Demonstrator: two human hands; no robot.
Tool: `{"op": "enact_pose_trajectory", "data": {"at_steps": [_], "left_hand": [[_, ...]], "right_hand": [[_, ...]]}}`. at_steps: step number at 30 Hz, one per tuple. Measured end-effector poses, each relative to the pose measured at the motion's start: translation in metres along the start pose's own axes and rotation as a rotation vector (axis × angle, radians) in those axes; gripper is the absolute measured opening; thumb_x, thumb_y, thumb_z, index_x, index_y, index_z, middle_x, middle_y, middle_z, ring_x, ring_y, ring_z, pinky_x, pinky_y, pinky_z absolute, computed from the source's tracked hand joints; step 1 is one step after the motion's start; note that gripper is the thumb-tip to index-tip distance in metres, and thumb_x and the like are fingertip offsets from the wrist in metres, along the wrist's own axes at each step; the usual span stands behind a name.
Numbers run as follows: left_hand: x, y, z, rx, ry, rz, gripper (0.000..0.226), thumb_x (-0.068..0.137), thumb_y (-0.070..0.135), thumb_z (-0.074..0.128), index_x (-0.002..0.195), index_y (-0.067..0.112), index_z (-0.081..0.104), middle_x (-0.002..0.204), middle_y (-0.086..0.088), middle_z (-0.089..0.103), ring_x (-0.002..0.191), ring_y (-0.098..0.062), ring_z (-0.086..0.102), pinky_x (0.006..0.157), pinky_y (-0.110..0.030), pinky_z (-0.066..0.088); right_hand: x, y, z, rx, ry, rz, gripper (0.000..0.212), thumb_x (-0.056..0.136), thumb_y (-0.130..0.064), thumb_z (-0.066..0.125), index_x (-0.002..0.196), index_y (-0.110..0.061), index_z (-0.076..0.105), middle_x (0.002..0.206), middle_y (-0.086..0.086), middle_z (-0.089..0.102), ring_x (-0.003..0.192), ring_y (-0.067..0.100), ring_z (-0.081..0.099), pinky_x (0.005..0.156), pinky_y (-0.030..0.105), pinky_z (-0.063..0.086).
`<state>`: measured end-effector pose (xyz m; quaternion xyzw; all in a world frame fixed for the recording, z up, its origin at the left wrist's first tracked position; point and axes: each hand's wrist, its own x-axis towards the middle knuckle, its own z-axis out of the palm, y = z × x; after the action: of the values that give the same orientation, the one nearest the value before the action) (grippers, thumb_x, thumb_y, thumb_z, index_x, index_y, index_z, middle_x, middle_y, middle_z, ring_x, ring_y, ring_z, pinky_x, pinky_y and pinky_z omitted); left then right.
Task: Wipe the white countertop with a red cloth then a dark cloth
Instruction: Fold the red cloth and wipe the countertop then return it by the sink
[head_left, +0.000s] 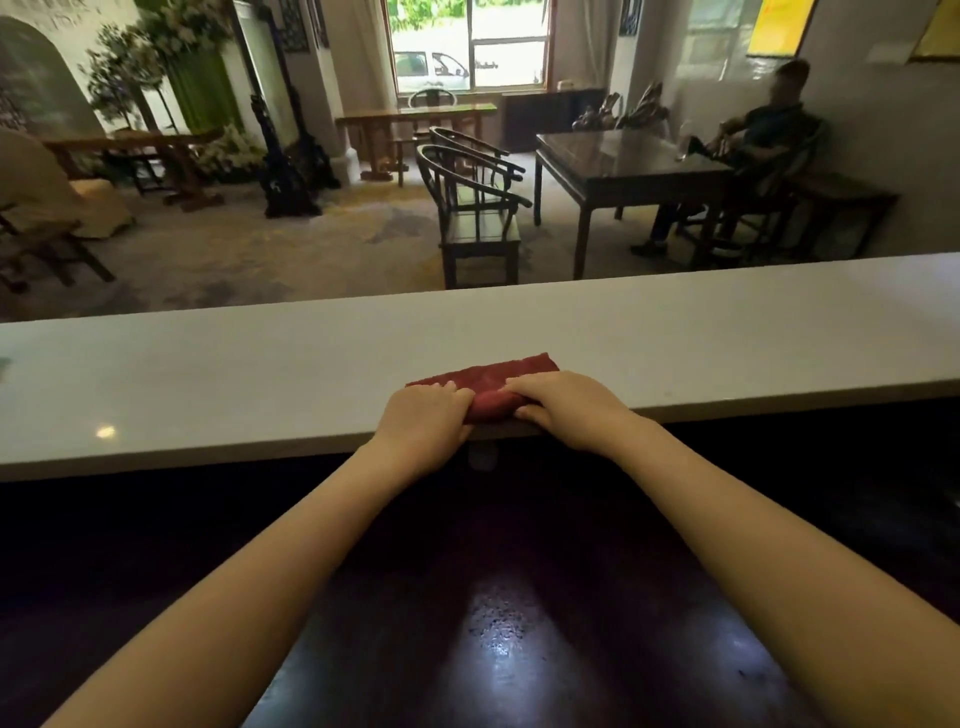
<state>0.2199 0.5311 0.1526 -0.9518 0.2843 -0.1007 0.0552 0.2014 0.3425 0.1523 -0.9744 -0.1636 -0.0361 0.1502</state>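
Observation:
A folded red cloth (493, 382) lies on the long white countertop (260, 384), close to its near edge. My left hand (423, 421) grips the cloth's left end, fingers curled over it. My right hand (566, 408) presses on its right end, thumb tucked at the counter's edge. Both hands hide the cloth's near part. No dark cloth is in view.
Below the counter's near edge lies a dark glossy lower surface (498, 623). Beyond the counter are wooden chairs (475, 208), a dark table (623, 161) and a seated person (753, 150) at the far right.

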Motion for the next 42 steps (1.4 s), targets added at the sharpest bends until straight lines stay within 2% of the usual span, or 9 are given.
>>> {"op": "enact_pose_trajectory", "data": {"at_steps": [2, 4, 14, 25, 29, 34, 38, 40, 42], "left_hand": [[0.011, 0.012, -0.012, -0.064, 0.03, -0.006, 0.027, 0.09, 0.033, 0.048, 0.11, 0.018, 0.057, 0.108, -0.009, 0.066, 0.096, -0.032, 0.062, 0.073, -0.037, 0.046], [0.025, 0.026, -0.024, -0.117, 0.06, -0.005, 0.024, 0.089, 0.03, 0.048, 0.109, 0.018, 0.057, 0.107, -0.01, 0.066, 0.095, -0.033, 0.061, 0.073, -0.037, 0.045], [0.1, 0.156, -0.05, -0.228, 0.084, 0.113, 0.021, 0.09, 0.034, 0.05, 0.103, 0.021, 0.058, 0.098, -0.007, 0.067, 0.086, -0.028, 0.062, 0.071, -0.034, 0.047], [0.168, 0.409, -0.05, -0.355, 0.087, 0.324, 0.026, 0.09, 0.031, 0.048, 0.108, 0.013, 0.055, 0.103, -0.012, 0.066, 0.09, -0.036, 0.061, 0.065, -0.036, 0.036], [0.176, 0.495, -0.032, -0.367, -0.002, 0.395, 0.03, 0.091, 0.033, 0.048, 0.113, 0.014, 0.053, 0.108, -0.01, 0.065, 0.095, -0.036, 0.062, 0.068, -0.039, 0.042], [0.173, 0.57, 0.008, -0.386, -0.206, 0.465, 0.033, 0.092, 0.035, 0.046, 0.116, 0.015, 0.054, 0.11, -0.011, 0.064, 0.098, -0.034, 0.061, 0.075, -0.042, 0.047], [0.162, 0.599, 0.04, -0.373, -0.298, 0.481, 0.035, 0.091, 0.036, 0.047, 0.118, 0.015, 0.053, 0.117, -0.012, 0.062, 0.103, -0.035, 0.06, 0.08, -0.041, 0.047], [0.148, 0.607, 0.058, -0.393, -0.348, 0.479, 0.037, 0.09, 0.037, 0.049, 0.121, 0.017, 0.052, 0.12, -0.011, 0.062, 0.106, -0.033, 0.06, 0.081, -0.04, 0.046], [0.129, 0.612, 0.076, -0.414, -0.393, 0.469, 0.041, 0.09, 0.038, 0.048, 0.127, 0.019, 0.048, 0.126, -0.01, 0.06, 0.111, -0.032, 0.058, 0.085, -0.039, 0.046]], "right_hand": [[-0.007, 0.009, -0.009, 0.007, 0.054, 0.015, 0.022, 0.091, -0.027, 0.05, 0.111, -0.023, 0.059, 0.11, 0.003, 0.066, 0.096, 0.022, 0.059, 0.074, 0.031, 0.041], [-0.014, 0.023, -0.021, 0.013, 0.109, 0.045, 0.021, 0.091, -0.026, 0.049, 0.108, -0.022, 0.06, 0.105, 0.005, 0.067, 0.088, 0.02, 0.058, 0.072, 0.029, 0.038], [-0.1, 0.131, -0.084, 0.043, 0.202, 0.193, 0.024, 0.091, -0.024, 0.049, 0.113, -0.02, 0.059, 0.108, 0.007, 0.066, 0.093, 0.022, 0.059, 0.079, 0.033, 0.045], [-0.282, 0.315, -0.142, 0.082, 0.18, 0.417, 0.021, 0.092, -0.025, 0.049, 0.109, -0.021, 0.059, 0.104, 0.005, 0.065, 0.092, 0.023, 0.059, 0.077, 0.04, 0.048], [-0.35, 0.37, -0.133, 0.1, 0.132, 0.553, 0.023, 0.091, -0.028, 0.05, 0.112, -0.024, 0.058, 0.108, 0.006, 0.066, 0.096, 0.025, 0.059, 0.083, 0.045, 0.048], [-0.413, 0.416, -0.098, 0.16, 0.035, 0.669, 0.024, 0.091, -0.027, 0.049, 0.113, -0.024, 0.058, 0.109, 0.007, 0.065, 0.095, 0.026, 0.059, 0.084, 0.043, 0.048], [-0.44, 0.436, -0.062, 0.237, 0.0, 0.682, 0.014, 0.089, -0.022, 0.051, 0.1, -0.021, 0.06, 0.098, 0.008, 0.066, 0.086, 0.024, 0.059, 0.076, 0.038, 0.046], [-0.451, 0.438, -0.04, 0.246, -0.031, 0.651, 0.019, 0.089, -0.02, 0.053, 0.105, -0.019, 0.061, 0.105, 0.008, 0.067, 0.095, 0.026, 0.059, 0.077, 0.031, 0.041], [-0.463, 0.436, -0.017, 0.26, -0.036, 0.594, 0.029, 0.088, -0.02, 0.054, 0.117, -0.022, 0.059, 0.122, 0.004, 0.063, 0.109, 0.022, 0.056, 0.088, 0.029, 0.04]]}}
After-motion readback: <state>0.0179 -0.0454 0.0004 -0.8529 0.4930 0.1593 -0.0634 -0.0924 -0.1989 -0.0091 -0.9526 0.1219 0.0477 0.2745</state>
